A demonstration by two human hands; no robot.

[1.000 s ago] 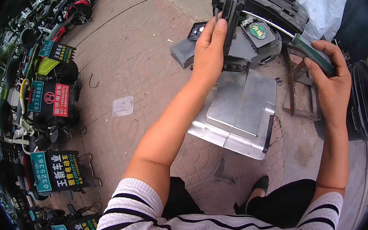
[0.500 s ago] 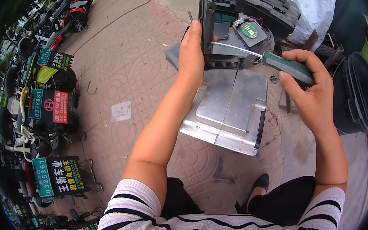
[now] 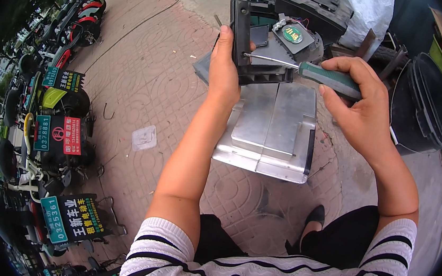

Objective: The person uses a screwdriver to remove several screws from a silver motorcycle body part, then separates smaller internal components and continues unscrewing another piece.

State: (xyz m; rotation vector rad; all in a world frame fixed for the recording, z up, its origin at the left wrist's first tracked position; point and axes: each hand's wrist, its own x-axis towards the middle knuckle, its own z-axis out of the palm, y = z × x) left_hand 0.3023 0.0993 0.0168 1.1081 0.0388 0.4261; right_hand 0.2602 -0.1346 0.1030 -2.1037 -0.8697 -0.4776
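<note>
My left hand (image 3: 224,72) is closed round an upright, dark plastic frame (image 3: 241,20), thumb pointing up along its near side. In my right hand (image 3: 364,112) is a screwdriver (image 3: 329,78) with a green and grey handle. Its metal shaft points left, and the tip meets the frame beside my left hand. The fingers of my right hand curl over the handle from above, with the thumb below it. Under both hands is a silver metal casing (image 3: 264,129) with a raised middle and a seam across it.
Behind the frame lie black plastic housings (image 3: 318,11) and a part with a round green label (image 3: 293,35). A black bucket (image 3: 426,104) and a white sack (image 3: 368,19) stand to the right. Parked scooters (image 3: 66,139) line the left. A clear plastic lid (image 3: 144,138) lies on the paving.
Both hands, the frame and the screwdriver sit a little further left in the view, and much of the background has shifted too. The screwdriver tip is still at the frame.
</note>
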